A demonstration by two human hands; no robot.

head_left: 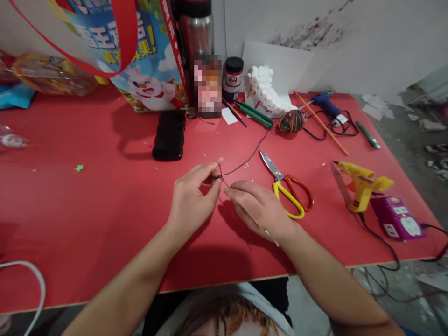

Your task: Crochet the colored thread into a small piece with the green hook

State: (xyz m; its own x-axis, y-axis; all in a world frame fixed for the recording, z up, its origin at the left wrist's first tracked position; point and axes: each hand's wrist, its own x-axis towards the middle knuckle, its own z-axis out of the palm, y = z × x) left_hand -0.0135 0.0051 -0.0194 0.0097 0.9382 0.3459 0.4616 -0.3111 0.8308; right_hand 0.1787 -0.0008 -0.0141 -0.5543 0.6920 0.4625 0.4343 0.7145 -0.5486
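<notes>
Over the red table, my left hand (194,196) pinches a small loop of dark reddish yarn (220,168) between thumb and forefinger. My right hand (259,205) is closed around a thin metal crochet hook (272,238), whose back end sticks out below the palm. The front of the hook meets the yarn at the left fingertips; its very tip is too small to make out. From there a dark strand (250,159) runs up to a multicoloured yarn ball (292,121). Scissors (278,175) with yellow and orange handles lie partly open beside my right hand.
A yellow glue gun (366,184) and a purple power block (397,217) stand at right, with cords over the table edge. Behind are a black phone (169,135), a green cutter (254,114), a blue glue gun (325,103), a jar (233,79) and a large bag (147,60).
</notes>
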